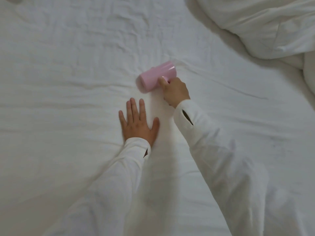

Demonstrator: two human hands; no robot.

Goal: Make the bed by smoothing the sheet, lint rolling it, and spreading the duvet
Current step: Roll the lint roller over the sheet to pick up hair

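Across the far right corner, a puffy white duvet (265, 23) lies bunched in soft folds, well apart from both hands and covering that part of the bed. Everywhere else stretches the white sheet (68, 74), a thin cloth, finely creased toward the far side and pulled into longer ridges to the right. Near the middle, the lint roller (157, 75) lies on the sheet: a smooth, glossy pink cylinder, slightly blurred, set slantwise with its far end pointing right. The right hand (175, 92) holds it from the near side, its fingers (162, 81) curled round the handle, which they hide. Just left and nearer, the left hand (138, 123) rests palm down on the sheet, fingers straight and slightly spread. Both arms wear loose white sleeves (213, 147) with slit cuffs.
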